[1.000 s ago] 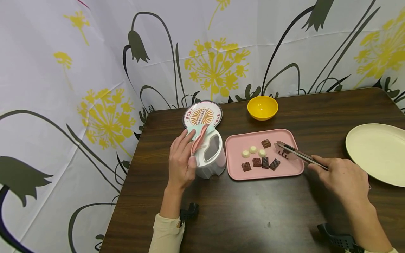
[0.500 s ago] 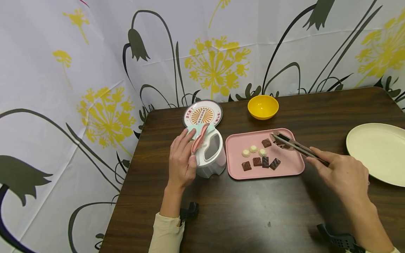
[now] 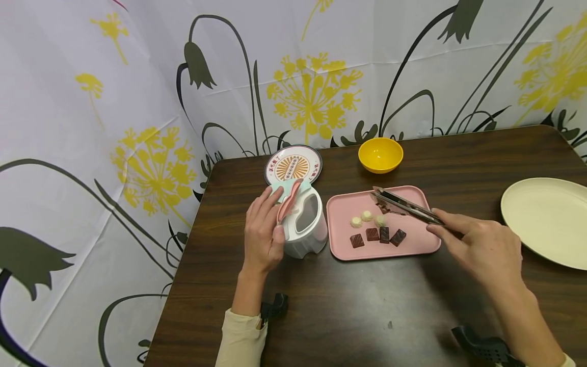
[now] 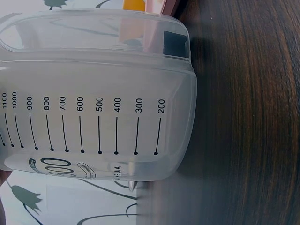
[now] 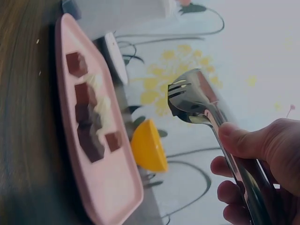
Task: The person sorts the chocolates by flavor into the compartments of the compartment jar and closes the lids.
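My left hand [image 3: 263,232] grips the raised pink and mint flap [image 3: 289,201] of a translucent storage container [image 3: 308,224]. Measuring marks cover the container's side in the left wrist view. My right hand [image 3: 486,244] holds metal serving tongs [image 3: 408,205] over the pink tray [image 3: 424,244]. Their slotted ends hang above the tray in the right wrist view, with nothing seen between them. Three white chocolates [image 3: 366,216] and several brown chocolates [image 3: 372,234] lie on the tray. In the head view the tongs hide one brown chocolate [image 5: 113,140] near the tray's back.
A yellow bowl [image 3: 380,155] stands behind the tray. A printed round plate [image 3: 304,158] sits behind the container, near the table's back edge. At the right lies a large cream plate [image 3: 550,224]. A flower-patterned cloth [image 3: 321,30] hangs behind the wooden table [image 3: 357,311].
My right hand has moved left with the tongs, whose ends swing across the tray to cover the back brown chocolate. The left hand and the container stay in place.
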`<control>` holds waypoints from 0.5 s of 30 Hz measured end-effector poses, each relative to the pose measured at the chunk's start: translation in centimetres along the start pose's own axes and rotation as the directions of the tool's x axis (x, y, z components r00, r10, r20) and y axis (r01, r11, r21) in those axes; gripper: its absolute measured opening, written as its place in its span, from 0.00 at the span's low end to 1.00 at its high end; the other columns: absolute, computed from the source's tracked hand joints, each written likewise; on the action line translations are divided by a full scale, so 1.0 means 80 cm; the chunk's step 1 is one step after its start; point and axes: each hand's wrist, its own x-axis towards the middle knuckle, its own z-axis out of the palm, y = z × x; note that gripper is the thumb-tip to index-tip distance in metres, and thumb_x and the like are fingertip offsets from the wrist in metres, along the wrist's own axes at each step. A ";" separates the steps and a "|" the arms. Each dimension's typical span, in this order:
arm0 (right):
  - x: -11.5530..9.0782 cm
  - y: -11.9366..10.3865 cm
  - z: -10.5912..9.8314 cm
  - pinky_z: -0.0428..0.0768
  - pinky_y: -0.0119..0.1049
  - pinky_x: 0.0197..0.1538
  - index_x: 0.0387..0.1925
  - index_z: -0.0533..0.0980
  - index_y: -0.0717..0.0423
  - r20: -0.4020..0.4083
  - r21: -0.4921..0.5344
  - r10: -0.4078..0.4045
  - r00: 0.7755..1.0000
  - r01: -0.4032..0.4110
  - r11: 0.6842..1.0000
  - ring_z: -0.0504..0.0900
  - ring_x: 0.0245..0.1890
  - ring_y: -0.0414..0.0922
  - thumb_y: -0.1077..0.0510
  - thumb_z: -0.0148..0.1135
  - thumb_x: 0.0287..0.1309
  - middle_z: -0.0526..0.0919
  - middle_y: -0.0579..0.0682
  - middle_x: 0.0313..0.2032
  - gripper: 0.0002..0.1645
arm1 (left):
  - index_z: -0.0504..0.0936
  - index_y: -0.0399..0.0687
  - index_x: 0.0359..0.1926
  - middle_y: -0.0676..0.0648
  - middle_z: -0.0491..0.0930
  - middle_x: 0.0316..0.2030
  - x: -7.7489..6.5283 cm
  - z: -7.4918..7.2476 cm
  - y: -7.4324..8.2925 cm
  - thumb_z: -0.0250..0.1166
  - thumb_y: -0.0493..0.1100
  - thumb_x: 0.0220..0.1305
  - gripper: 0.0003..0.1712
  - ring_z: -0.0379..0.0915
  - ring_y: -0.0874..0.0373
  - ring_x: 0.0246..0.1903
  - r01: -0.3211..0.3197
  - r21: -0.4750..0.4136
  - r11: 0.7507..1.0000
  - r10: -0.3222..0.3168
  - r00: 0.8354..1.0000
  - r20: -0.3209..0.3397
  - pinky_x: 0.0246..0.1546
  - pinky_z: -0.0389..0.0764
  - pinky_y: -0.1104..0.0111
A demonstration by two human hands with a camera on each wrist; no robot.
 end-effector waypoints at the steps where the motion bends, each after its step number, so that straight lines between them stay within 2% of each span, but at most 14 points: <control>1: 0.002 -0.003 0.000 0.53 0.37 0.14 0.47 0.86 0.45 -0.013 0.010 -0.021 1.000 0.021 1.000 0.68 0.10 0.46 0.48 0.77 0.41 0.82 0.51 0.16 0.26 | 0.84 0.39 0.48 0.43 0.76 0.61 0.000 0.000 0.000 0.36 0.57 0.65 0.36 0.65 0.43 0.65 0.000 0.000 1.000 0.000 1.000 0.000 0.66 0.57 0.48; 3: 0.005 -0.010 0.000 0.53 0.37 0.14 0.47 0.86 0.45 -0.030 0.021 -0.057 0.998 0.057 0.998 0.66 0.09 0.44 0.40 0.72 0.47 0.81 0.49 0.14 0.25 | 0.84 0.39 0.48 0.43 0.76 0.61 0.000 0.000 0.000 0.36 0.56 0.65 0.35 0.65 0.43 0.65 0.001 0.002 1.000 -0.001 1.000 0.000 0.66 0.56 0.48; 6: 0.012 -0.023 0.000 0.54 0.36 0.14 0.47 0.86 0.46 -0.030 0.038 -0.088 0.996 0.089 0.995 0.63 0.09 0.40 0.27 0.57 0.55 0.82 0.48 0.15 0.33 | 0.84 0.39 0.49 0.43 0.76 0.61 0.000 0.000 0.000 0.37 0.56 0.65 0.35 0.65 0.43 0.65 0.003 0.001 1.000 -0.003 1.000 0.003 0.66 0.56 0.48; 9: 0.019 -0.039 0.000 0.54 0.35 0.14 0.47 0.85 0.48 -0.012 0.058 -0.115 0.993 0.116 0.992 0.60 0.10 0.37 0.31 0.62 0.54 0.84 0.48 0.18 0.31 | 0.83 0.39 0.49 0.43 0.76 0.61 -0.001 0.000 -0.001 0.36 0.57 0.65 0.36 0.65 0.43 0.65 0.003 0.002 1.000 -0.003 1.000 0.002 0.66 0.57 0.49; 12: 0.025 -0.056 0.000 0.55 0.35 0.15 0.48 0.86 0.47 -0.004 0.087 -0.150 0.989 0.150 0.985 0.59 0.11 0.36 0.46 0.75 0.45 0.86 0.47 0.22 0.25 | 0.84 0.39 0.49 0.43 0.76 0.61 -0.001 0.000 -0.001 0.36 0.57 0.66 0.36 0.65 0.42 0.65 0.000 0.001 1.000 0.000 1.000 -0.001 0.66 0.57 0.48; 13: 0.027 -0.061 0.001 0.55 0.35 0.15 0.48 0.86 0.47 -0.007 0.097 -0.165 0.986 0.165 0.982 0.60 0.11 0.36 0.50 0.77 0.41 0.87 0.47 0.23 0.26 | 0.84 0.39 0.49 0.43 0.76 0.61 -0.001 0.000 -0.001 0.36 0.57 0.66 0.36 0.65 0.42 0.65 0.000 0.000 1.000 0.000 1.000 -0.002 0.66 0.57 0.48; 15: 0.031 -0.071 0.002 0.55 0.34 0.15 0.48 0.86 0.46 -0.012 0.120 -0.189 0.982 0.189 0.975 0.60 0.11 0.35 0.52 0.77 0.41 0.87 0.44 0.24 0.26 | 0.84 0.39 0.49 0.43 0.76 0.61 0.000 0.000 -0.001 0.36 0.58 0.66 0.36 0.65 0.43 0.65 -0.001 -0.003 1.000 0.001 1.000 -0.003 0.66 0.57 0.48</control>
